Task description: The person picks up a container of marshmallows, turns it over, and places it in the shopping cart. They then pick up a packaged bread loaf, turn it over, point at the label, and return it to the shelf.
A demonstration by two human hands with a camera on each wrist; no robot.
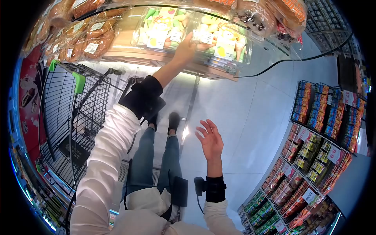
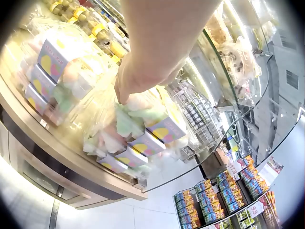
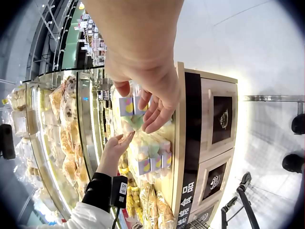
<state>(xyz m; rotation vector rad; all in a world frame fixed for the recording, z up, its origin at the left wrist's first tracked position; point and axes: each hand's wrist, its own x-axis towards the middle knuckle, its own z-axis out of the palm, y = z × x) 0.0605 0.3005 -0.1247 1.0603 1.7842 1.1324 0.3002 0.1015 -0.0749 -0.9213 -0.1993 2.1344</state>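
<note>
My left hand (image 1: 186,50) reaches over the shelf, at the near left edge of the right-hand stack of clear plastic packs (image 1: 243,55). These packs hold pale green, yellow and brownish pieces, with a printed white, pink and yellow label. In the left wrist view the left hand (image 2: 147,71) is right over the stacked packs (image 2: 138,143), its other fingertips hidden behind it. A second stack of the same packs (image 1: 141,33) lies to the left. My right hand (image 1: 212,143) hangs over the floor away from the shelf, fingers loosely bent and holding nothing.
Bagged bread loaves (image 1: 94,41) fill the shelf's left side, and more bagged bread (image 1: 258,17) sits on the upper glass tier. A shopping cart (image 1: 74,109) stands at the left. Racks of snack packets (image 1: 309,152) stand at the right. A curved glass edge (image 1: 297,58) borders the shelf.
</note>
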